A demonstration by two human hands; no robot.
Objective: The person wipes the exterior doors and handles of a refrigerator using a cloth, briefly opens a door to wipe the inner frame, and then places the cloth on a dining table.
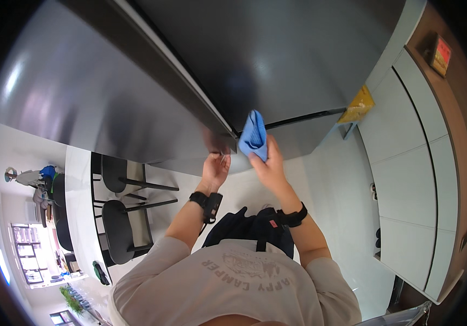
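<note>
A folded blue cloth (253, 136) is pinched in my right hand (269, 165), beside the lower corner where the dark doors meet. My left hand (216, 169) is at the bottom edge of the glossy grey door (156, 118), fingers curled; whether they hold the edge is not plain. That door stands ajar on the left, its pale inner strip showing. To the right is the dark upper door panel (290, 61), with a lower panel (298, 136) beneath a black gap. Black straps circle both wrists, the left one bearing a small black device.
Black chairs (115, 232) stand by a white table (80, 212) on the left. Pale cabinets (404, 179) with a brown top (457, 122) line the right side. A yellow object (357, 106) is beside the dark panels. Pale floor (331, 195) lies between.
</note>
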